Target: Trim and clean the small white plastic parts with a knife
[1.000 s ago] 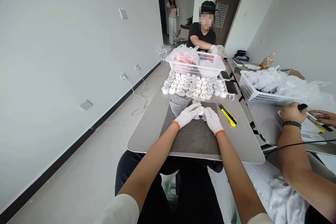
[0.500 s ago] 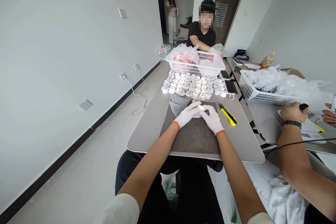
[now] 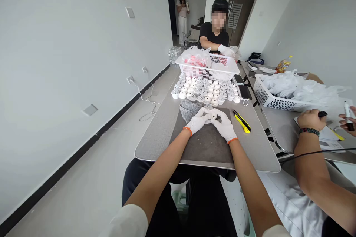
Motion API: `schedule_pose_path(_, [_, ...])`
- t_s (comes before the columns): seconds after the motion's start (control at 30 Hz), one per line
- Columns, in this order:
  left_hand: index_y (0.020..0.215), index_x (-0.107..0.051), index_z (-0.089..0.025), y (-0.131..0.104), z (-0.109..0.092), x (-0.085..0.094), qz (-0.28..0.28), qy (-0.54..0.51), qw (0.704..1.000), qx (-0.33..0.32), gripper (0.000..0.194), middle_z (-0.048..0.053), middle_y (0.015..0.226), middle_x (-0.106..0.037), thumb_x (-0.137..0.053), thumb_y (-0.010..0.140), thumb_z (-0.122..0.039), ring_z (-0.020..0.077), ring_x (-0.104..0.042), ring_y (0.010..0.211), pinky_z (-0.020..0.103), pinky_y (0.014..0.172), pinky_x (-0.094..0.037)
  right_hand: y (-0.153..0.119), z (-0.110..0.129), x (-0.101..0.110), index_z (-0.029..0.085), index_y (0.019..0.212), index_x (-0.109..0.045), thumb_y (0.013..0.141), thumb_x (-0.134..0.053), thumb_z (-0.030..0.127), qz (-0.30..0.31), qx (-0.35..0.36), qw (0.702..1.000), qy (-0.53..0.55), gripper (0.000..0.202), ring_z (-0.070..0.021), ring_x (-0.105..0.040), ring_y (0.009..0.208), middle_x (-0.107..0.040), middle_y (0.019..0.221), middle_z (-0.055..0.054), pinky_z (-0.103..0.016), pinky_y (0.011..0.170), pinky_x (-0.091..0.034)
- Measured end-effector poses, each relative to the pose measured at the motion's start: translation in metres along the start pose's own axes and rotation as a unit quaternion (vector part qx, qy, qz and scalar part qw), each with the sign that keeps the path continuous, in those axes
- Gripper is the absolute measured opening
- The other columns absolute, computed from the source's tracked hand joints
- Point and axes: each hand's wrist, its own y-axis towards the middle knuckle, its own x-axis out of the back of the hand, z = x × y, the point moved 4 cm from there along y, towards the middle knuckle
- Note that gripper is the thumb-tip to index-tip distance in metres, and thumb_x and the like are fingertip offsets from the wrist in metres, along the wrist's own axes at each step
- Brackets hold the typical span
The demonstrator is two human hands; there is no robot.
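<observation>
Grey-topped rectangular desk: small round white plastic piece held above its dark middle panel, pinched between fingertips of both white-gloved hands, left hand and right hand. Grey fabric cloth beside left hand; yellow-and-black plastic utility knife right. Beyond: rows of round white pieces, then white plastic basket.

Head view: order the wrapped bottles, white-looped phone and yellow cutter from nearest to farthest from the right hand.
1. Yellow cutter: just right of the right hand.
2. Phone: beyond it, near the table's right edge.
3. Wrapped bottles: far back, floor at left.
</observation>
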Motion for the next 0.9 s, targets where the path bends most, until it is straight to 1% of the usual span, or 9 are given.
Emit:
schedule_pose_path(0.07, [0.091, -0.06, -0.018, 0.001, 0.002, 0.002, -0.005, 0.017, 1.0, 0.01, 0.015, 0.0, 0.104, -0.067, -0.07, 0.081, -0.023, 0.0112, -0.065, 0.099, 0.03, 0.097, -0.056, 0.0, -0.001, 0.001, 0.03, 0.143, -0.057, 0.084, -0.066, 0.042, 0.003, -0.039, 0.999, 0.008, 0.061, -0.0226, -0.051, 0.134, -0.053, 0.148, 0.0, -0.042, 0.116, -0.043])
schedule_pose_path(0.2, [0.098, -0.067, -0.015, 0.004, 0.006, 0.003, 0.024, 0.027, 0.999, 0.022, 0.019, 0.005, 0.105, -0.07, -0.07, 0.081, -0.02, 0.013, -0.066, 0.098, 0.033, 0.098, -0.055, 0.002, -0.003, 0.001, 0.031, 0.143, -0.057, 0.084, -0.066, 0.049, 0.014, -0.057, 0.998, 0.017, 0.062, -0.023, -0.046, 0.141, -0.051, 0.15, 0.002, -0.044, 0.124, -0.033])
schedule_pose_path(0.27, [0.103, -0.07, -0.014, 0.006, 0.008, 0.002, 0.043, 0.019, 0.999, 0.028, 0.025, 0.008, 0.11, -0.071, -0.072, 0.081, -0.024, 0.0153, -0.067, 0.1, 0.035, 0.099, -0.055, 0.003, -0.006, 0.0, 0.03, 0.144, -0.056, 0.084, -0.067, 0.05, 0.011, -0.062, 0.998, 0.015, 0.064, -0.023, -0.046, 0.141, -0.051, 0.15, 0.001, -0.044, 0.124, -0.032])
schedule_pose_path(0.4, [0.113, -0.073, -0.015, 0.006, 0.005, 0.002, 0.068, 0.009, 0.997, 0.034, 0.037, 0.01, 0.117, -0.072, -0.069, 0.086, -0.041, 0.0214, -0.066, 0.11, 0.036, 0.099, -0.055, 0.003, -0.009, 0.001, 0.028, 0.143, -0.057, 0.083, -0.071, 0.048, -0.005, -0.05, 0.998, -0.028, 0.065, -0.0242, -0.045, 0.141, -0.052, 0.149, -0.003, -0.043, 0.124, -0.031])
schedule_pose_path(0.53, [0.114, -0.075, -0.019, 0.004, 0.002, 0.005, 0.044, 0.058, 0.997, 0.023, 0.043, 0.007, 0.119, -0.073, -0.068, 0.085, -0.05, 0.0243, -0.065, 0.114, 0.033, 0.098, -0.055, 0.002, -0.01, 0.002, 0.03, 0.143, -0.058, 0.08, -0.074, 0.043, -0.02, -0.042, 0.996, -0.082, 0.067, -0.0221, -0.057, 0.122, -0.054, 0.138, -0.004, -0.041, 0.117, -0.04])
schedule_pose_path(0.6, [0.113, -0.076, -0.019, 0.005, 0.005, 0.006, 0.031, 0.07, 0.997, 0.02, 0.044, 0.007, 0.116, -0.073, -0.073, 0.082, -0.049, 0.0238, -0.066, 0.11, 0.033, 0.098, -0.053, 0.001, -0.01, 0.002, 0.033, 0.141, -0.06, 0.078, -0.076, 0.039, -0.021, -0.051, 0.994, -0.091, 0.066, -0.0181, -0.061, 0.107, -0.054, 0.132, -0.003, -0.037, 0.108, -0.047])
schedule_pose_path(0.7, [0.105, -0.077, -0.019, 0.01, 0.012, 0.007, 0.02, 0.074, 0.997, 0.005, 0.039, 0.006, 0.108, -0.074, -0.08, 0.076, -0.044, 0.0225, -0.067, 0.104, 0.033, 0.097, -0.053, 0.001, -0.01, 0.001, 0.036, 0.137, -0.064, 0.077, -0.075, 0.032, -0.024, -0.052, 0.995, -0.085, 0.061, -0.0123, -0.06, 0.091, -0.051, 0.126, -0.001, -0.032, 0.097, -0.052])
schedule_pose_path(0.8, [0.098, -0.076, -0.018, 0.013, 0.016, 0.008, 0.018, 0.086, 0.996, -0.005, 0.033, 0.006, 0.1, -0.074, -0.081, 0.074, -0.04, 0.0209, -0.066, 0.098, 0.033, 0.094, -0.052, 0.002, -0.011, 0.0, 0.036, 0.135, -0.065, 0.078, -0.074, 0.031, -0.028, -0.048, 0.995, -0.084, 0.058, -0.0108, -0.059, 0.086, -0.05, 0.124, -0.001, -0.031, 0.095, -0.052])
schedule_pose_path(0.9, [0.092, -0.074, -0.016, 0.014, 0.016, 0.01, 0.012, 0.09, 0.996, -0.002, 0.029, 0.005, 0.09, -0.072, -0.081, 0.075, -0.038, 0.0196, -0.064, 0.093, 0.032, 0.091, -0.052, 0.002, -0.013, 0.001, 0.036, 0.14, -0.061, 0.078, -0.075, 0.041, -0.032, -0.06, 0.993, -0.095, 0.063, -0.014, -0.061, 0.092, -0.052, 0.124, -0.002, -0.036, 0.1, -0.05])
